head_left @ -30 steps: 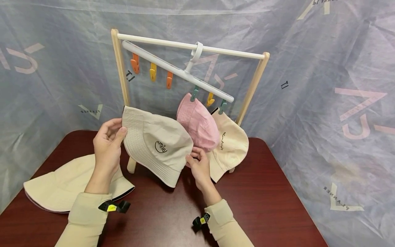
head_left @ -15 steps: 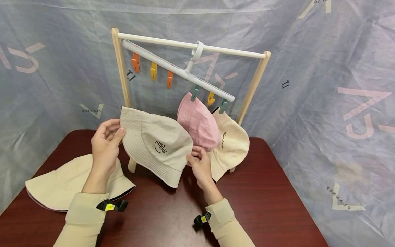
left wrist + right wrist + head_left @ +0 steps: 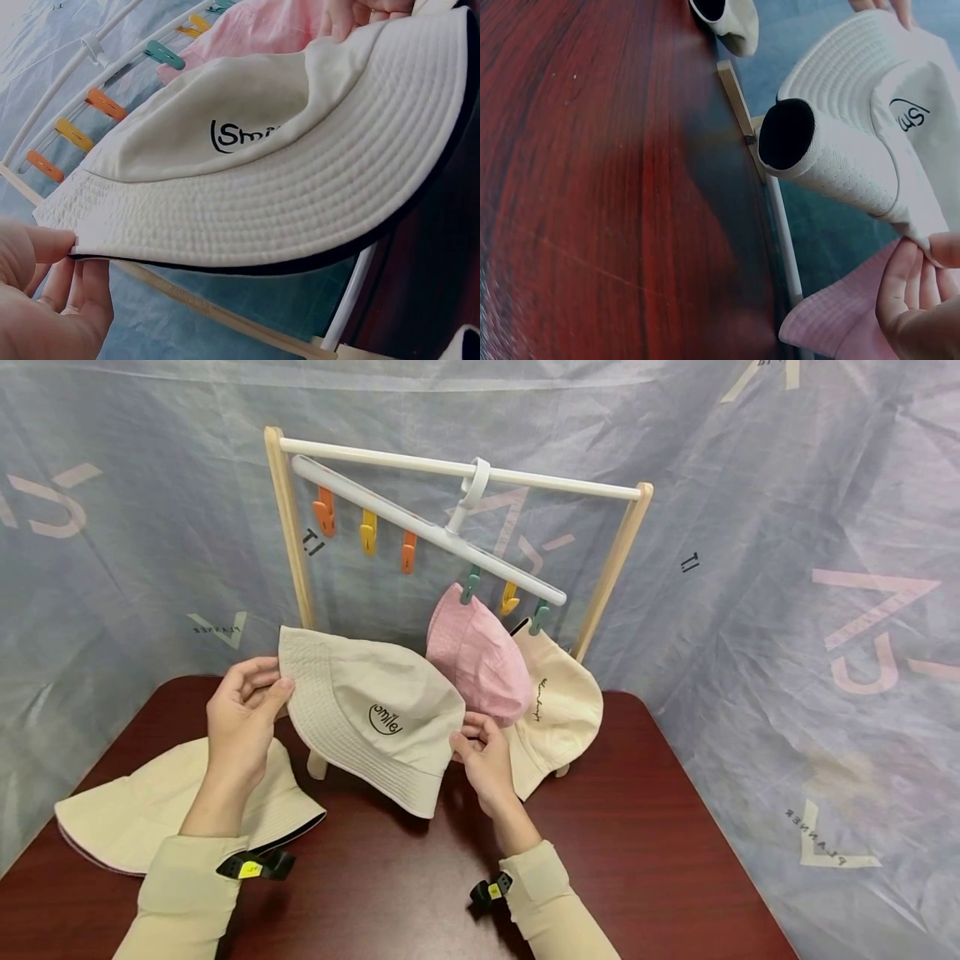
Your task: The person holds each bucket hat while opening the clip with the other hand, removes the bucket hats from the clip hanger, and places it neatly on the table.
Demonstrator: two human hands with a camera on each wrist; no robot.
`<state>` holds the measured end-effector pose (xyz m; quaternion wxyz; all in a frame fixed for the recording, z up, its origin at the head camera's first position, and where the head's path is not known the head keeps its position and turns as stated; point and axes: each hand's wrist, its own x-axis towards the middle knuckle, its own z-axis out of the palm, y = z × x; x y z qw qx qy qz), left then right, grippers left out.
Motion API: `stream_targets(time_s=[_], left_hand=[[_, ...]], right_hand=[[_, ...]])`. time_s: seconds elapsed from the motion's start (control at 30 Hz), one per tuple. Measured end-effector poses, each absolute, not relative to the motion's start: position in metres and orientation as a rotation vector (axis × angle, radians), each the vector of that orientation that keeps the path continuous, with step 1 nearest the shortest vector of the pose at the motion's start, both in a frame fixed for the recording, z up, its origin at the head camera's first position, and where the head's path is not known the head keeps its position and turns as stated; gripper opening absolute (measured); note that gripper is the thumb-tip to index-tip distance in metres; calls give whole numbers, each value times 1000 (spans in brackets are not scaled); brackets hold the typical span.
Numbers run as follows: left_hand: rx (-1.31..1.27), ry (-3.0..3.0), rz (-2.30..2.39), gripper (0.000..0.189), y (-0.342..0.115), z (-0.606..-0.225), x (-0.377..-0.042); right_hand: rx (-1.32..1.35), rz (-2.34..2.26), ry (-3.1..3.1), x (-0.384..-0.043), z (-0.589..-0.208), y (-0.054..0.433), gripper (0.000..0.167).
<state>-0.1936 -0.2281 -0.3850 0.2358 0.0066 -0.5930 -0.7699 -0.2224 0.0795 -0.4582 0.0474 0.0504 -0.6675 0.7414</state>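
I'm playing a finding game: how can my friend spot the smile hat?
Find the rack on the dark red table. In front of it, the left hand and right hand hold up the smile hat, whitish with black lettering. It's the only hat held: the pink hat and hanging cream hat are on green clips, and the lower cream hat lies on the table.

In the head view, the left hand (image 3: 243,714) pinches at nine o'clock, the right hand (image 3: 486,756) at six, left arm (image 3: 180,893) slanting from seven-thirty, right arm (image 3: 555,902) from five.
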Motion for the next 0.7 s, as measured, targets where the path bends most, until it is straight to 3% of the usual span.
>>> stream_targets(time_s=[0.7], left_hand=[[-33,-1760,-2170,39,-256,-410,-183]], right_hand=[[193,2227,-2174,-221,-452,83,37]])
